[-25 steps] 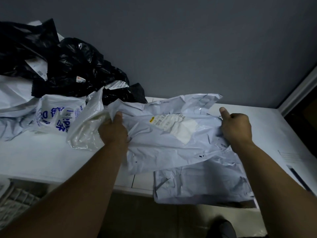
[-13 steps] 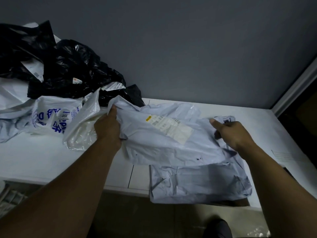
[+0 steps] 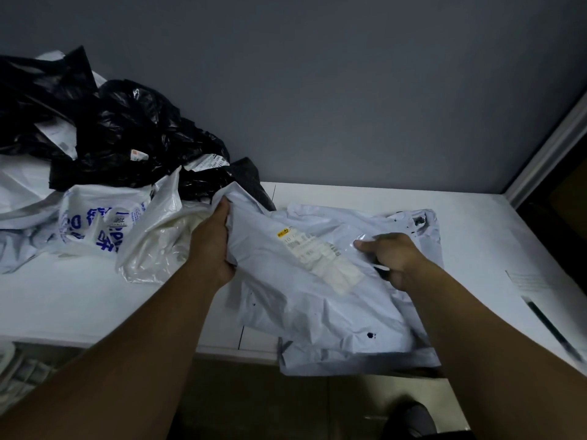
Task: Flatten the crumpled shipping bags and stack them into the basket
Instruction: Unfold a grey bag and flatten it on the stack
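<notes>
A pale grey shipping bag (image 3: 305, 300) with a white label lies crumpled on the white table (image 3: 79, 306), over another grey bag (image 3: 349, 360) that hangs past the front edge. My left hand (image 3: 211, 246) grips the bag's upper left corner. My right hand (image 3: 392, 257) holds the bag near its right side, with fingers curled into the plastic and thumb on top. A white slatted basket (image 3: 16, 369) shows only partly at the lower left, below the table.
A heap of crumpled bags fills the left of the table: black ones (image 3: 120, 138), a white one with blue print (image 3: 95, 230) and a translucent one (image 3: 158, 249). A grey wall stands behind. A paper sheet (image 3: 533, 281) lies at the table's right edge.
My right hand slid leftward along the bag, from its right edge toward the label. The bag came down lower onto the table, and its right end now lies loose beyond my hand.
</notes>
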{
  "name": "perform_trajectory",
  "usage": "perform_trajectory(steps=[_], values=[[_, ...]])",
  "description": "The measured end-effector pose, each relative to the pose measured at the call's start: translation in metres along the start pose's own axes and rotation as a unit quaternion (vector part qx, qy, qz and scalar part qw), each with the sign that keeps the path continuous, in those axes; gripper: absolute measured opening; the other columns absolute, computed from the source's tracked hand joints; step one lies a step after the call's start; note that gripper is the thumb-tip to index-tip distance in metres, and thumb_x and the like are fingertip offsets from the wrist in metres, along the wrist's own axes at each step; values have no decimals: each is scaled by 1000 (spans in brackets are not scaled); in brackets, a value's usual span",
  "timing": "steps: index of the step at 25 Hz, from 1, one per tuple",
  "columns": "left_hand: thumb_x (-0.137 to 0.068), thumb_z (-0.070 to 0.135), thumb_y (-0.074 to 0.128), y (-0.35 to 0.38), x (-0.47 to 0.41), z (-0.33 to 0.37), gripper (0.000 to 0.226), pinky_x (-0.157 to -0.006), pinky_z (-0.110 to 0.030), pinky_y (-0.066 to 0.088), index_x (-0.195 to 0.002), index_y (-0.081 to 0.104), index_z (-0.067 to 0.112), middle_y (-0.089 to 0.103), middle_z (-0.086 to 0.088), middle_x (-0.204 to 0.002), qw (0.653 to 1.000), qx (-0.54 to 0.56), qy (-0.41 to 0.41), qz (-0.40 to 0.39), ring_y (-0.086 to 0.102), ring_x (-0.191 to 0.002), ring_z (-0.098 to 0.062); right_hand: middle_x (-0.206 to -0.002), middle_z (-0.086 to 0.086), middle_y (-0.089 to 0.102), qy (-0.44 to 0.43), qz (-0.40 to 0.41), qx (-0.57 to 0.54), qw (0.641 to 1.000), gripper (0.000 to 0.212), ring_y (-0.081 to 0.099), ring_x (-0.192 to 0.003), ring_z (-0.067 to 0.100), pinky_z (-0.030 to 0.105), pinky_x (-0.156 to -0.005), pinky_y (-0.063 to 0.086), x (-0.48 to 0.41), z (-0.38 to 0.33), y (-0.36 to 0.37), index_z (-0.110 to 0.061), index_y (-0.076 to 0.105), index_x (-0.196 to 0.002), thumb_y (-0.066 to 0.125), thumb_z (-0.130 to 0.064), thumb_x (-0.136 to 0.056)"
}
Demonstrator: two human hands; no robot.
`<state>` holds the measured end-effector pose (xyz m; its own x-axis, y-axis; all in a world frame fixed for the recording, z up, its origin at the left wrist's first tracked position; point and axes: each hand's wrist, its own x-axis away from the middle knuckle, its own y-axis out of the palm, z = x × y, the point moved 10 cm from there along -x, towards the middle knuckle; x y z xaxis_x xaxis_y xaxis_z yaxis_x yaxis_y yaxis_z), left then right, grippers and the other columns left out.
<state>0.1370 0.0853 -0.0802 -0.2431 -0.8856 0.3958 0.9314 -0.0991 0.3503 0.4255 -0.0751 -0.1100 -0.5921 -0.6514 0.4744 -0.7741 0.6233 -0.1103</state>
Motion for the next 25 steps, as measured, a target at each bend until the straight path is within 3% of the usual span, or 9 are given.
perform_trajectory(steps=[3, 6, 10, 12, 14, 16, 18, 22, 25], values=[[-76, 65, 71, -31, -3, 12, 54, -80, -41, 58, -90, 70, 13, 73, -8, -91, 984, -129, 42, 114, 70, -87, -27, -104, 16, 68, -22, 62, -107, 992, 16, 64, -86, 29, 34, -59, 56, -6, -15, -28, -7, 64, -106, 68, -6, -91], [-77, 67, 68, -46, -2, 21, 61, -81, -42, 54, -81, 65, 7, 62, -6, -72, 957, -224, 61, 171, 62, -78, -26, -98, 12, 66, -49, 140, -109, 983, 14, 64, -92, 30, 44, -77, 59, -5, -28, -63, -7, 65, -103, 67, -4, -90], [-80, 63, 67, -14, 7, 10, 48, -74, -31, 58, -89, 73, 16, 74, -3, -90, 990, -132, 12, 45, 70, -81, -18, -88, 11, 60, -100, 203, -106, 968, 20, 58, -75, 23, 29, -67, 54, 2, -36, -76, 1, 62, -107, 60, -3, -88], [-92, 47, 60, 9, 19, 6, 34, -63, -24, 55, -85, 76, 18, 76, 0, -84, 995, -68, -23, -64, 70, -77, -15, -78, 7, 53, -91, 220, -152, 959, 6, 51, -72, 21, 29, -68, 48, 3, -34, -83, 1, 60, -93, 55, 0, -89], [-92, 39, 60, 9, 21, 1, 29, -72, -28, 52, -95, 74, 14, 76, -1, -88, 988, -116, -41, -94, 69, -84, -18, -74, 2, 53, -84, 239, -212, 944, 13, 53, -69, 20, 29, -72, 48, 10, -34, -90, -5, 56, -81, 53, 4, -90], [-89, 36, 66, 0, 21, -6, 34, -84, -34, 52, -111, 71, 10, 74, -7, -103, 980, -174, -53, -87, 68, -99, -25, -105, 9, 68, -76, 268, -241, 930, 12, 69, -96, 23, 30, -91, 54, 15, -30, -97, 3, 62, -104, 58, 1, -93], [-88, 26, 70, -8, 15, -1, 23, -83, -36, 53, -100, 72, 7, 74, -9, -98, 981, -188, -8, -54, 67, -96, -30, -125, 14, 64, -38, 293, -219, 930, 25, 66, -110, 29, 37, -99, 54, 20, -25, -102, -3, 57, -108, 70, -16, -91], [-84, 14, 76, -25, 17, 30, 13, -53, -20, 47, -85, 69, 3, 64, -6, -76, 949, -276, 147, 39, 58, -71, -20, -112, 15, 65, -31, 286, -210, 934, 33, 64, -100, 28, 36, -90, 55, 20, -25, -109, -9, 51, -90, 76, -30, -88], [-81, 9, 78, -36, 18, 33, 15, -51, -15, 49, -95, 74, 11, 68, -1, -80, 956, -242, 152, 66, 61, -67, -14, -86, 8, 56, -59, 280, -171, 943, 28, 58, -84, 25, 29, -72, 48, 20, -33, -114, -10, 54, -82, 68, -32, -94]])
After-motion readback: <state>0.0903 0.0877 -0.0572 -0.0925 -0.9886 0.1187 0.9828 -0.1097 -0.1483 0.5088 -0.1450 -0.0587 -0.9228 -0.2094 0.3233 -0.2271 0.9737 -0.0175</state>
